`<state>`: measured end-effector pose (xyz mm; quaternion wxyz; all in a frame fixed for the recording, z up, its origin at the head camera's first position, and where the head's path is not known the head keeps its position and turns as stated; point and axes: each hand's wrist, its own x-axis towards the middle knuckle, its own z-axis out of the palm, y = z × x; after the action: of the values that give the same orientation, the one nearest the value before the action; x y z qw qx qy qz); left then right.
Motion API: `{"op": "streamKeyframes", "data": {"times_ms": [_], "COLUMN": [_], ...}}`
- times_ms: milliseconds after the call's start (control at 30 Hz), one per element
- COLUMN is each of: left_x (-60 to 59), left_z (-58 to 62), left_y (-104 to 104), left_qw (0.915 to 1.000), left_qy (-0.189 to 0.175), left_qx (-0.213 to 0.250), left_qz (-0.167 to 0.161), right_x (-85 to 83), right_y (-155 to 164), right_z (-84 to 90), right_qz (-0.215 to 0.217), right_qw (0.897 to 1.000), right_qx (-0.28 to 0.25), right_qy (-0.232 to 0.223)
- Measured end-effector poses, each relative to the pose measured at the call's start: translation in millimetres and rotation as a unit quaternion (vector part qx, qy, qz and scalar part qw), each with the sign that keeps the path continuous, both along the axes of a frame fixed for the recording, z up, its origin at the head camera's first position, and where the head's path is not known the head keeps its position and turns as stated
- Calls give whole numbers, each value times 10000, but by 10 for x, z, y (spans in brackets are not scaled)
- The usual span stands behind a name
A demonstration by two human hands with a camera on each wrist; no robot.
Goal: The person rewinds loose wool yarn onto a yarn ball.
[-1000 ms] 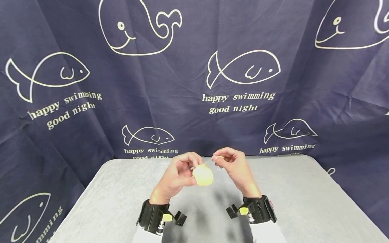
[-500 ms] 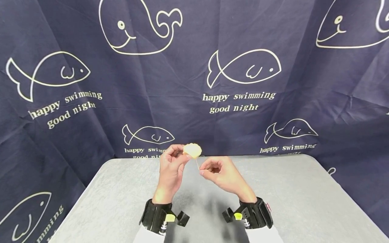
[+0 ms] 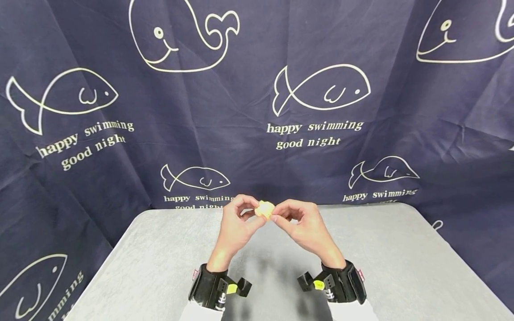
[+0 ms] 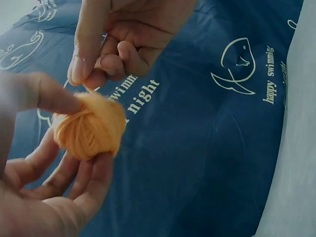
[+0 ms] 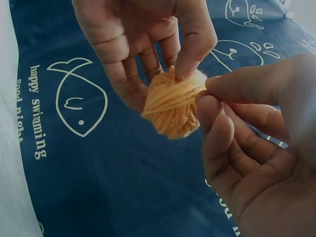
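Observation:
A small ball of yellow-orange yarn (image 3: pixel 265 209) is held up over the far part of the table, between both hands. My left hand (image 3: pixel 237 225) grips it, thumb on one side and fingertips on the other; the wound strands of the yarn ball (image 4: pixel 91 128) show plainly in the left wrist view. My right hand (image 3: pixel 301 225) is close against the ball's right side, thumb and index finger pinching the loose strand of yarn (image 4: pixel 91 90). In the right wrist view, the pinching fingertips (image 5: pixel 213 101) sit right at the ball's edge.
A grey table (image 3: pixel 168 249) lies beneath the hands. Behind it hangs a dark blue cloth (image 3: pixel 249 111) printed with white fish, whales and lettering. Each wrist wears a black strap (image 3: pixel 209 285) with a small camera mount.
The yarn ball went up and left, then came back toward the middle. The stretch of strand between the hands has shortened, and my right hand is now right beside the ball.

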<state>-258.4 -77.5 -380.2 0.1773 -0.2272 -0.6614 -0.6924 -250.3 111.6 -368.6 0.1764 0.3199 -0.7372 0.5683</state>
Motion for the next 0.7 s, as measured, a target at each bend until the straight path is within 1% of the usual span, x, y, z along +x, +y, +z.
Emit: {"op": "streamKeyframes", "data": {"times_ms": [100,233,367,433,500,533,600,667,700], "left_x": [1,-5,-5,-7,-8,-12,-19,-32,-44], "left_z": [-9,-13,1,13,22,23,19,13,6], "left_y": [-21,-48,-69,-80,-91,-99,-115,-131,-140], "left_qw": [9990,9962,9941,9928,9917,9913,9905,9882,9860], "left_qy": [37,37,-168,-300,-343,-309,-56,262,415], "left_qx": [-398,-728,-705,-652,-630,-649,-803,-1037,-1197], "left_qz": [-203,-476,-805,-962,-1067,-1099,-1116,-1099,-1080], "right_x": [-2,-8,-1,-1,-10,-17,-36,-69,-91], "right_y": [8,25,31,35,41,48,75,115,137], "right_z": [0,-6,-5,-8,-17,-23,-36,-56,-68], "right_qz": [-44,-40,-70,-145,-275,-344,-437,-321,-159], "right_qw": [9999,9999,9999,9998,9993,9990,9984,9981,9977], "right_qx": [-61,-55,-6,-8,38,95,289,534,632], "right_qy": [99,145,81,131,234,281,224,0,-186]}}
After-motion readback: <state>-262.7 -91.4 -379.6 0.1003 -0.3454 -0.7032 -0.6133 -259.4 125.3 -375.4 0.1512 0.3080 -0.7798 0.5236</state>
